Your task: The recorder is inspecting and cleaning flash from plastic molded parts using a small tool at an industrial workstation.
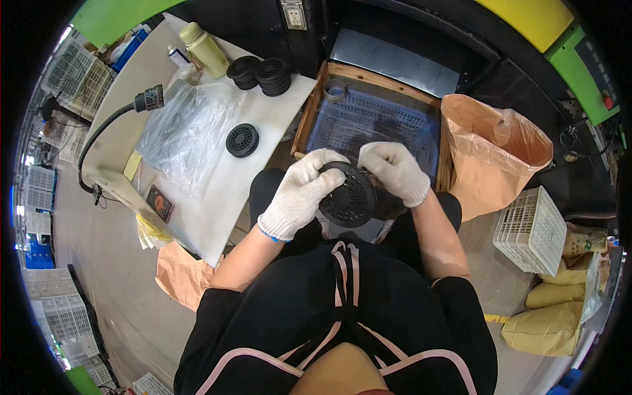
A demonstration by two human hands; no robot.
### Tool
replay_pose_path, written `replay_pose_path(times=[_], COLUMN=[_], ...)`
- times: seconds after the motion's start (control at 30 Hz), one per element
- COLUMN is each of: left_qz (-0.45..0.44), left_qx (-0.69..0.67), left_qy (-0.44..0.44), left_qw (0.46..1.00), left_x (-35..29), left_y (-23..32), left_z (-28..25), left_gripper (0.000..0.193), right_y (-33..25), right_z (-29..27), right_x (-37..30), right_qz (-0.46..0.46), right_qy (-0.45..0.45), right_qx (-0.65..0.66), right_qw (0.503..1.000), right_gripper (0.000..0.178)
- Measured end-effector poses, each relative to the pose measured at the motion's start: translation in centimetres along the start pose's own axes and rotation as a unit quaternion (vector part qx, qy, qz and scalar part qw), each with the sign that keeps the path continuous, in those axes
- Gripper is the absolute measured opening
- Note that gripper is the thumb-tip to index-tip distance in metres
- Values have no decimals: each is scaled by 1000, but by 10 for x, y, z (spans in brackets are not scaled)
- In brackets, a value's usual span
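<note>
one round black perforated disc (350,199) slants above my lap (407,232), face up, long axis near-to-far; my white-gloved left hand (299,191) pinches its rim; my white-gloved right hand (396,172) curls beside it, hold unclear

To your left runs the bench (214,227); at its far end stand two disc stacks (274,78), with a bottle (205,51) to their left; nearer you on it lies a lone disc (242,140), and left of that a plastic sheet (187,138); a lamp head (149,98) hangs over the bench's left part; straight ahead, a crate (395,118) sits inside a frame (388,83), a ring (336,94) in the far left corner; between you and the crate is the held disc (345,201), in your left grip (299,191); right of the frame stands a bag (490,158), then, further right and nearer you, a basket (530,230); sacks (546,326) lie nearer still.
</note>
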State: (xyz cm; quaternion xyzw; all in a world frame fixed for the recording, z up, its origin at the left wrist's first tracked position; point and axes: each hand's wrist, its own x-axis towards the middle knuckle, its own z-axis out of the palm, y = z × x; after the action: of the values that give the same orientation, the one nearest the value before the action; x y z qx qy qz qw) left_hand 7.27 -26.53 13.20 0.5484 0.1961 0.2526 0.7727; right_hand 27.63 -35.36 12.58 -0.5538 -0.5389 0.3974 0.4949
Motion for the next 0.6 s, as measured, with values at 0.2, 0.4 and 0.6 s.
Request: replay_pose_path(times=[0.2, 0.4, 0.6], left_qz=[60, 48, 74], left_qx=[-114, -21, 119], left_qy=[124, 83, 123], left_qw=[984, 995, 982], left_x=[18, 9, 1], left_y=[15, 11, 18], left_z=[-52, -21, -2], left_gripper=[20, 17, 15], right_y=[50, -37, -44], right_z=[-34, 18, 15], right_x=[-28, -8, -12], right_qz=[-138, -57, -57], right_qy=[47, 85, 43], right_qx=[323, -78, -154], right_qw=[935, 992, 985], right_gripper=[25, 15, 19])
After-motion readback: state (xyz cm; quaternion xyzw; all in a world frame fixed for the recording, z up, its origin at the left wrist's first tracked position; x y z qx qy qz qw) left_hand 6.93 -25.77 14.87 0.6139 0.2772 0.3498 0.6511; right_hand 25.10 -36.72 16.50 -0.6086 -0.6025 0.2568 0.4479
